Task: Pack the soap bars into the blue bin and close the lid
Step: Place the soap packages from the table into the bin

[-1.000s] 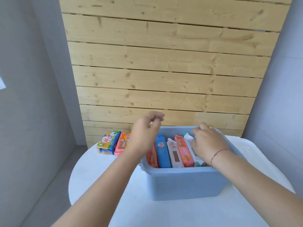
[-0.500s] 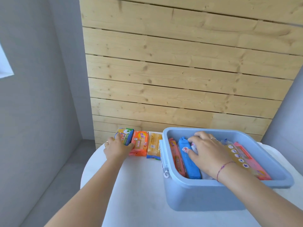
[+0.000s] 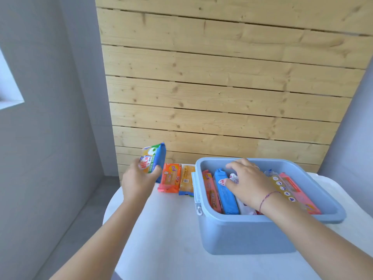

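Two bars [image 3: 177, 180] left on counter [image 3: 161, 239]; left hand [image 3: 139, 178] just lifted one [image 3: 153, 159], right hand [image 3: 248, 182] flat, gripping nothing, in bin [image 3: 242, 237].

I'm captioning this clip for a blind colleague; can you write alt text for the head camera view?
A person's left hand lifts a green-and-blue soap bar off a white table, while the right hand rests on soap bars standing on edge inside an open blue bin. An orange bar and a yellow bar lie beside the bin, before a wooden plank wall.

Head-worn camera, looking forward and down, close over table [image 3: 171, 239]
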`<state>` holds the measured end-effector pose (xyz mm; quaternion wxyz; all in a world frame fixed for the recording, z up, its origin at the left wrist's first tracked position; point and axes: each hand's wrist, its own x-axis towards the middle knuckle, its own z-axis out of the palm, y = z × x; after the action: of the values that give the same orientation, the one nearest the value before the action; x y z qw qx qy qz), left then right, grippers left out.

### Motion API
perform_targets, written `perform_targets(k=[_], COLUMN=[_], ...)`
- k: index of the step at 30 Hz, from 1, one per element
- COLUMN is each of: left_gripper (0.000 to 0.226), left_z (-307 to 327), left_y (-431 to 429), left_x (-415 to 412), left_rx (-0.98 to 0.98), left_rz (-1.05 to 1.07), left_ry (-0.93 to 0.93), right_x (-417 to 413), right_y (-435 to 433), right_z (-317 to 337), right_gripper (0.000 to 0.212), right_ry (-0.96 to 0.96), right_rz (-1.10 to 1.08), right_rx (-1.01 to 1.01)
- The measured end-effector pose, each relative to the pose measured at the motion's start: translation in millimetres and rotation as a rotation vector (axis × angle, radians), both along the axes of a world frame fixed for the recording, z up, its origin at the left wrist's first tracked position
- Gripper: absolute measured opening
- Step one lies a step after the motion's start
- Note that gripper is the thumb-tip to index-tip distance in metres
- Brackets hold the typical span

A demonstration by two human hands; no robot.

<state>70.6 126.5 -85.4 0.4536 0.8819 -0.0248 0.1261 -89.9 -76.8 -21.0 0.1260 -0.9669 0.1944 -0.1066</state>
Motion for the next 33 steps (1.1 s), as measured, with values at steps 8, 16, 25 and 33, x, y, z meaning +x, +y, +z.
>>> perform_targets(k=[8, 16, 25, 33], left_gripper=[0.066, 0.056, 0.070, 0.064], left_z=[93.3, 77.1, 72.5, 58.2], left_y=[-66.9, -102.7, -102.7, -116.5], left_x=[-85.1, -108.7, -107.2, -115.7], left_rx=[-0.076, -0.130, 0.995, 1.028], left_rz=[-0.674, -0.961, -1.176, -0.951], left_ry=[-0.151, 0.144, -0.163, -0.326], right_x=[-13.6, -57.6, -65.2, -57.9], right_y=[-6.0, -54.9, -71.6, -64.9], right_z=[47.6, 50.2, 63.2, 57.7], right_gripper=[0.038, 0.039, 0.047, 0.039], right_ry=[-0.435, -0.320, -0.038, -0.053], right_rz=[0.009, 0.046, 0.390, 0.434], right_rx=[0.985, 0.963, 0.776, 0.820])
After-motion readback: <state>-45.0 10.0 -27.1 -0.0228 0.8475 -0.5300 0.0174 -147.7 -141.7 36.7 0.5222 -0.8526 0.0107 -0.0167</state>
